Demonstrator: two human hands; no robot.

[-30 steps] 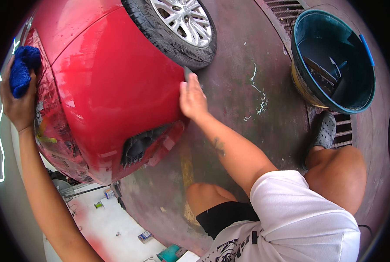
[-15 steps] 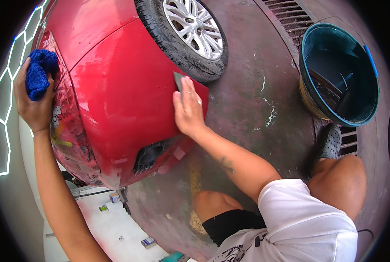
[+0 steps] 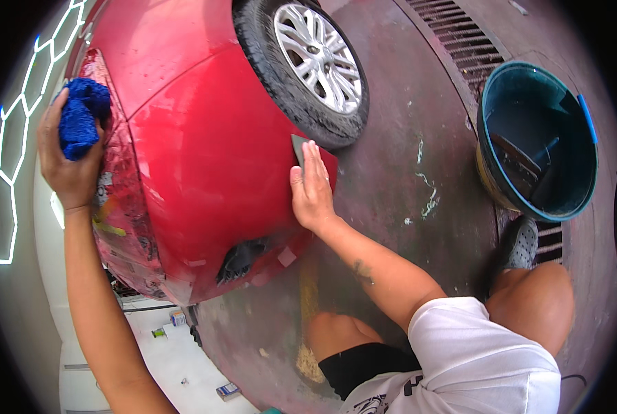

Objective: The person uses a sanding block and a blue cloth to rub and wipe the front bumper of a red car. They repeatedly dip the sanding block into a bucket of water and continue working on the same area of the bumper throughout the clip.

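A thin grey-green sheet (image 3: 297,146) lay against the glossy, curved red car panel (image 3: 212,159), just below the black rubber tyre (image 3: 270,83), as I watched from afar. The right hand (image 3: 313,196) lay over it, flat and unclenched, fingers straight. From that hand, the sheet's exposed end pointed up and slightly left past the fingertips, its visible long axis running nearly in line with them; the hand hid the rest from me.

The right hand was the nearer by far. The left hand (image 3: 74,176), well apart by the panel's opposite edge, was curled around a bright blue plush cloth (image 3: 82,124) beside crinkled, red-smeared masking (image 3: 125,207).

I counted one sheet, one cloth, two hands and one silver multi-spoke wheel (image 3: 327,67). Farther right stood one round dark-teal plastic bucket (image 3: 512,86) with a single blue handle grip (image 3: 587,119); the dark items inside overlapped too much to count. One grey perforated clog (image 3: 522,245) rested near two visible stretches of slatted drain grating (image 3: 460,34).
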